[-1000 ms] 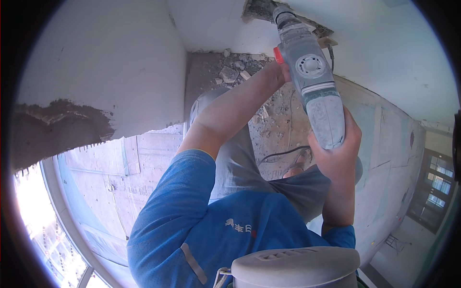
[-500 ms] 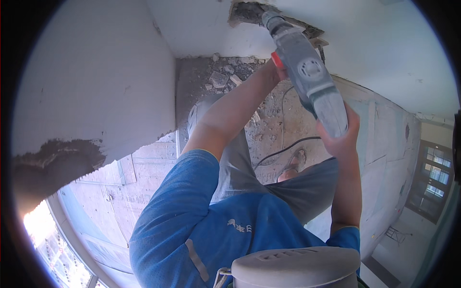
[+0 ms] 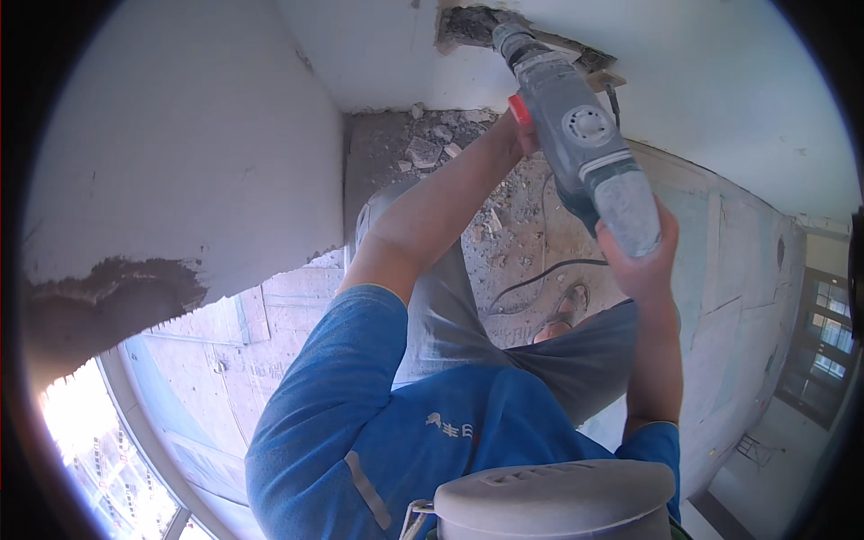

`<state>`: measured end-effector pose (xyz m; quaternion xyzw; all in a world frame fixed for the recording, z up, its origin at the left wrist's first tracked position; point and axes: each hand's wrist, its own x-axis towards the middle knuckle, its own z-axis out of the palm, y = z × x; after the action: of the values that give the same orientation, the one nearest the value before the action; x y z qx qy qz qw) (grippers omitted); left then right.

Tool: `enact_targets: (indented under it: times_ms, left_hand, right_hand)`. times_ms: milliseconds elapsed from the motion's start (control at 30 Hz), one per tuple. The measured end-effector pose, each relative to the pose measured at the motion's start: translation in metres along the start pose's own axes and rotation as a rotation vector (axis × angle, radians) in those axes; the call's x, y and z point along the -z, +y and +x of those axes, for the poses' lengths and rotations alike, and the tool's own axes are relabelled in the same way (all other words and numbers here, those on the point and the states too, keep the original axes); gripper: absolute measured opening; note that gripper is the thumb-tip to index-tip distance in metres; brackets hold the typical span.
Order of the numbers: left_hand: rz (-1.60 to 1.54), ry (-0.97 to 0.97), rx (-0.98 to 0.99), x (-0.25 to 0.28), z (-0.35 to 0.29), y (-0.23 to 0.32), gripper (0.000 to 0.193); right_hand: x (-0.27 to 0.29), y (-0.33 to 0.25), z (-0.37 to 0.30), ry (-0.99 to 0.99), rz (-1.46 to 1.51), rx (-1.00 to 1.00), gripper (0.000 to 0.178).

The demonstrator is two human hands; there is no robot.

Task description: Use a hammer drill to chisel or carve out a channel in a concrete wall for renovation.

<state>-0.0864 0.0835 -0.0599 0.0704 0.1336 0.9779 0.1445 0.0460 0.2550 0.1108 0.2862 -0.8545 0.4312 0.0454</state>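
Note:
A dusty grey rotary hammer drill (image 3: 571, 117) is held in both hands, its front end pointing up and left at a rough hole (image 3: 468, 27) broken into the white wall. My left hand (image 3: 525, 137) is closed at the tool's front, below a red part; the body hides most of its fingers. My right hand (image 3: 643, 265) wraps round the rear end of the tool. The bit's tip cannot be made out against the dark hole.
Broken rubble (image 3: 425, 151) lies on the floor along the wall's foot. A black cable (image 3: 549, 273) runs over the floor near my sandalled foot (image 3: 569, 306). A white wall (image 3: 198, 135) with a ragged lower edge stands close on the left. A small bracket-like piece (image 3: 607, 83) juts from the wall.
The view has shifted slightly, so the walls and floor appear a little farther right. Both hands keep their hold on the drill, whose front end stays at the hole.

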Motion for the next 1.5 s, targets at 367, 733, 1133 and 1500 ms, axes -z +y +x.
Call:
enact_targets:
  times_ms: [367,733,1133,1500]
  left_hand:
    - [0.088,0.167,-0.116,-0.036,0.029,0.009,0.029]
    - [0.133,0.004,-0.044,-0.036,-0.017,-0.012,0.032]
    - [0.837,0.763,-0.039,0.037,-0.03,0.003,0.039]
    - [0.866,0.641,-0.055,0.046,-0.033,0.006,0.042]
  right_hand:
    - [0.046,-0.037,0.102,-0.164,-0.107,-0.253,0.029]
    - [0.024,-0.003,-0.005,-0.069,0.077,-0.13,0.033]
    - [-0.035,0.105,-0.066,0.372,0.907,-0.695,0.035]
    - [-0.049,0.164,-0.08,0.374,1.552,-0.597,0.046]
